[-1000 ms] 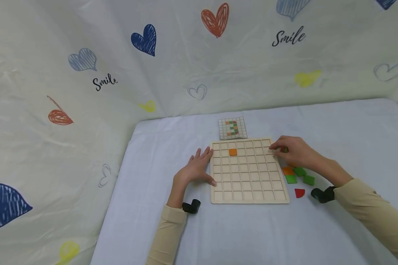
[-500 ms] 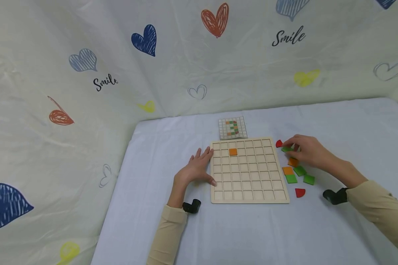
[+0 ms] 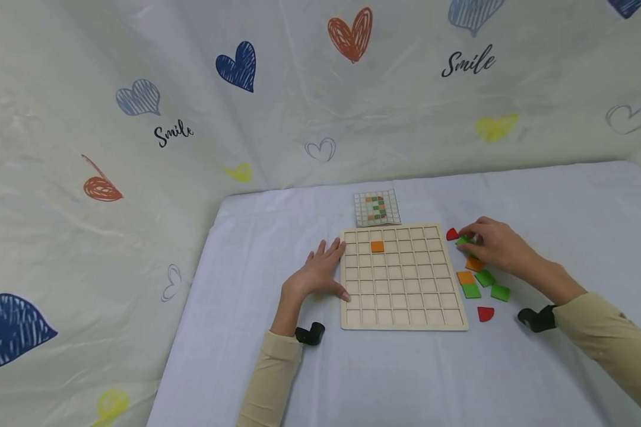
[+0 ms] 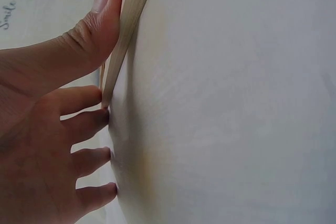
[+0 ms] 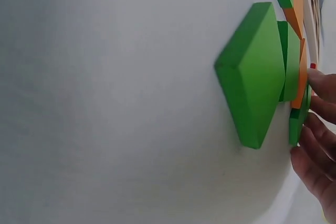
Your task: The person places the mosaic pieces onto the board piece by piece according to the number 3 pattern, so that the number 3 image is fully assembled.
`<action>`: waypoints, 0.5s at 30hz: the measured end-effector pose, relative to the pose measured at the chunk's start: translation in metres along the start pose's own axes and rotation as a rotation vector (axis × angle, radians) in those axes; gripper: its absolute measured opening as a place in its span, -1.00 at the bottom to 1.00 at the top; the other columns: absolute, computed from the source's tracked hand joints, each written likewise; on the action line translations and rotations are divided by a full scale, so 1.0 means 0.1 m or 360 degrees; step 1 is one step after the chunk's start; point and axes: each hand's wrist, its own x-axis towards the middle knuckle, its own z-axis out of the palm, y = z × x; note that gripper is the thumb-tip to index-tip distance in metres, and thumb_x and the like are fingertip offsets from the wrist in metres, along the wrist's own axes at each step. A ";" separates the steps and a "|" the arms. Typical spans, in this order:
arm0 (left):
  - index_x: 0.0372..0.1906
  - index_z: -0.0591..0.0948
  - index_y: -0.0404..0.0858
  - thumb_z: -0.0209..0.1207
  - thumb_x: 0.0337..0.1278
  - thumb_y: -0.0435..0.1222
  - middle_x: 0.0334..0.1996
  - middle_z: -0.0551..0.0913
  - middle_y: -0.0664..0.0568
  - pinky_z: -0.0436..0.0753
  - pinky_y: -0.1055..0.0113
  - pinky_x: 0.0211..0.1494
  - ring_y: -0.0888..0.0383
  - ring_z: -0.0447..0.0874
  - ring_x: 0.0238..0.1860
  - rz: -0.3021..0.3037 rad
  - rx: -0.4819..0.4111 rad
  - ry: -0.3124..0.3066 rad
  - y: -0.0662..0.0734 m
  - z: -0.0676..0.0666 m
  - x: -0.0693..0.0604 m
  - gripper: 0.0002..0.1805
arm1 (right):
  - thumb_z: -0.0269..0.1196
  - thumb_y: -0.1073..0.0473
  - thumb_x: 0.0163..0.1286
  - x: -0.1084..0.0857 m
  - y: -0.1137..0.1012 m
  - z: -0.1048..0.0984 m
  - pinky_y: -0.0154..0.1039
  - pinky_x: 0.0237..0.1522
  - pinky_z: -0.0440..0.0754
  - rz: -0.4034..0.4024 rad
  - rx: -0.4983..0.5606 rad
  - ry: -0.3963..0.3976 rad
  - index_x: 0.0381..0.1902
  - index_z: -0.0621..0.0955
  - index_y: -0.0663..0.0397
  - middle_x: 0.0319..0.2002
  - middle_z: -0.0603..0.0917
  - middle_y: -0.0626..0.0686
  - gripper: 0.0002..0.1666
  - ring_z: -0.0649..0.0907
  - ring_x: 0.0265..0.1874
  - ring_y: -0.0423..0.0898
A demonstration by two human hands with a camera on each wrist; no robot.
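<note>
Head view: left hand [image 3: 317, 276] spread, fingers straight, at the left edge of the pale wooden grid board [image 3: 400, 302], thumb touching its rim. Right hand [image 3: 497, 240] has thumb and curled fingers pinching a green square tile [image 5: 296, 121] off the board's right side, low at the white tablecloth [image 3: 384, 379]; can't tell if it's lifted. Orange square tile [image 3: 474, 263] sits just below that hand, red quarter-round tile [image 3: 452, 234] just beyond the fingertips. Likely failure: fingers snag either neighbour, or the pinch slips off a thin, smooth edge. Board could skid if the left hand pushes sideways. Board's light wood, grain showing along its side; cells look shallow. Tiles look like painted wood, flat faces, crisp corners. Further down the right side: second orange square tile [image 3: 465, 277], three loose green square tiles [image 3: 500, 292], second red quarter-round tile [image 3: 485, 314]. Seated orange square tile [image 3: 377, 247] fills row two, column three. Past the far rim: gridded pattern card [image 3: 359, 216], papery, then wrinkled off-white backdrop [image 3: 278, 118] with printed hearts.
</note>
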 end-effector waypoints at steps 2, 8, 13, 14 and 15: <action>0.69 -0.08 -0.12 0.59 -0.09 -0.04 0.70 -0.22 0.03 -0.21 -0.11 0.69 -0.08 -0.43 0.69 -0.0002 0.0011 -0.0001 0.00 0.00 0.00 0.36 | 0.44 0.26 0.29 0.00 0.00 0.01 -0.26 -0.35 0.62 -0.0004 0.0008 0.0012 -0.05 0.70 0.39 -0.19 0.64 0.23 -0.66 0.60 -0.29 0.05; 0.69 -0.08 -0.11 0.59 -0.09 -0.04 0.70 -0.22 0.03 -0.21 -0.10 0.69 -0.07 -0.43 0.69 -0.0003 0.0002 -0.0001 0.00 0.00 0.01 0.36 | 0.46 0.27 0.27 0.02 -0.01 0.03 -0.24 -0.30 0.65 0.0014 0.0009 0.0033 -0.05 0.69 0.43 -0.20 0.63 0.26 -0.63 0.61 -0.26 0.09; 0.69 -0.08 -0.12 0.60 -0.09 -0.05 0.70 -0.22 0.04 -0.22 -0.11 0.69 -0.07 -0.44 0.69 0.0002 -0.0005 -0.0001 -0.01 0.01 0.00 0.36 | 0.48 0.27 0.25 0.02 -0.01 0.03 -0.20 -0.29 0.68 0.0037 0.0030 0.0036 -0.09 0.66 0.43 -0.19 0.63 0.29 -0.63 0.61 -0.25 0.11; 0.69 -0.07 -0.12 0.60 -0.10 -0.05 0.70 -0.22 0.03 -0.21 -0.11 0.69 -0.07 -0.43 0.69 0.0002 -0.0004 0.0001 -0.01 0.01 0.00 0.36 | 0.48 0.27 0.25 0.02 -0.01 0.02 -0.19 -0.28 0.69 0.0043 0.0041 0.0036 -0.09 0.64 0.42 -0.19 0.63 0.29 -0.63 0.61 -0.25 0.12; 0.69 -0.07 -0.12 0.60 -0.10 -0.05 0.70 -0.22 0.03 -0.21 -0.11 0.69 -0.08 -0.43 0.69 0.0001 -0.0004 0.0000 -0.01 0.01 0.00 0.36 | 0.48 0.28 0.25 0.02 -0.02 0.02 -0.17 -0.26 0.70 0.0042 0.0052 0.0038 -0.09 0.63 0.42 -0.19 0.64 0.29 -0.63 0.62 -0.24 0.12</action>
